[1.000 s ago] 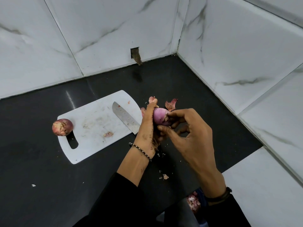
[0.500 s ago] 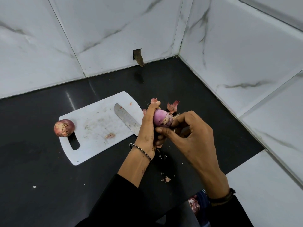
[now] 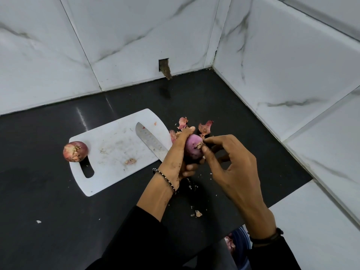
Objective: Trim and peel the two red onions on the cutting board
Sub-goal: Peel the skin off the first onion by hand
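My left hand [image 3: 176, 155] grips a partly peeled purple onion [image 3: 191, 148] above the dark counter, just right of the white cutting board [image 3: 109, 152]. My right hand [image 3: 230, 168] pinches a flake of skin at the onion's right side with thumb and forefinger. A second red onion [image 3: 75, 151], skin still on, sits at the board's left edge beside the handle slot. A knife blade [image 3: 150, 142] lies on the board; its handle is hidden behind my left hand.
Loose onion skins [image 3: 204, 127] lie on the black counter [image 3: 48, 211] behind my hands, and small scraps [image 3: 197, 213] lie near the front. White marble walls close off the back and right. A white ledge [image 3: 321, 230] borders the counter at the right front.
My right hand's finger and thumb have moved up the onion to pinch skin near its top. The left hand keeps the onion in nearly the same place.
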A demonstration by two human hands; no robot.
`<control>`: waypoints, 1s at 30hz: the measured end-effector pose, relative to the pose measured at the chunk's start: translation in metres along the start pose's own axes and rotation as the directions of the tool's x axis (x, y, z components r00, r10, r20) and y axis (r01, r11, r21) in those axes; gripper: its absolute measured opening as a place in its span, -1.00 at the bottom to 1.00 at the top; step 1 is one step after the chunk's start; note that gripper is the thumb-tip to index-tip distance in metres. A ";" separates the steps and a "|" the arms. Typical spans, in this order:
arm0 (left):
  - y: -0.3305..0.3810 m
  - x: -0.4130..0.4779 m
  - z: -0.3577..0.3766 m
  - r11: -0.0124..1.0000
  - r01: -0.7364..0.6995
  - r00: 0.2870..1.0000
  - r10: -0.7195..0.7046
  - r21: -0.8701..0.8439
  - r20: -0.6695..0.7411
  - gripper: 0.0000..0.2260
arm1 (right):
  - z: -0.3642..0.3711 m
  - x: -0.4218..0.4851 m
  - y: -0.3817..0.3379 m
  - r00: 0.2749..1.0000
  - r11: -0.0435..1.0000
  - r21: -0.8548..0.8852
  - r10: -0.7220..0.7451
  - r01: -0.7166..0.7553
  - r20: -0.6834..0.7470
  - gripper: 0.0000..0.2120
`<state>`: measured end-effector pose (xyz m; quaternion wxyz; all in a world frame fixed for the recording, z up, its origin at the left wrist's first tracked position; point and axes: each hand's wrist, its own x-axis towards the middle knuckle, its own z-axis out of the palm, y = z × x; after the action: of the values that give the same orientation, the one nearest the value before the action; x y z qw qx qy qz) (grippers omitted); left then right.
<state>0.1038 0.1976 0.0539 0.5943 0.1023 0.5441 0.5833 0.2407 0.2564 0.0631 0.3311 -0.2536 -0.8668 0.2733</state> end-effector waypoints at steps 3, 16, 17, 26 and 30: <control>0.001 -0.001 -0.003 0.996 0.020 0.998 -0.016 0.082 -0.054 -0.45 | -0.005 0.000 0.004 0.991 0.999 0.007 -0.043 0.042 0.128 -0.70; 0.002 -0.006 0.002 0.935 0.087 0.967 0.003 0.343 -0.256 -0.55 | -0.001 -0.002 0.011 0.966 0.995 -0.083 -0.039 0.062 0.254 -0.62; 0.001 -0.006 0.001 0.934 0.090 0.967 0.001 0.345 -0.253 -0.55 | 0.000 -0.004 0.012 0.967 0.994 -0.086 -0.044 0.067 0.252 -0.65; -0.001 -0.001 -0.005 0.951 0.100 0.986 -0.055 0.292 -0.159 -0.51 | 0.002 -0.009 0.009 0.988 0.998 0.033 0.040 -0.045 0.148 -0.68; -0.001 -0.002 -0.004 0.948 0.109 0.981 -0.054 0.298 -0.186 -0.53 | 0.004 -0.009 0.008 0.983 1.000 0.001 0.009 -0.009 0.184 -0.64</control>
<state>0.1022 0.1940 0.0523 0.5448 0.1191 0.6820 0.4732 0.2461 0.2555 0.0514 0.2487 -0.2308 -0.8923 0.2976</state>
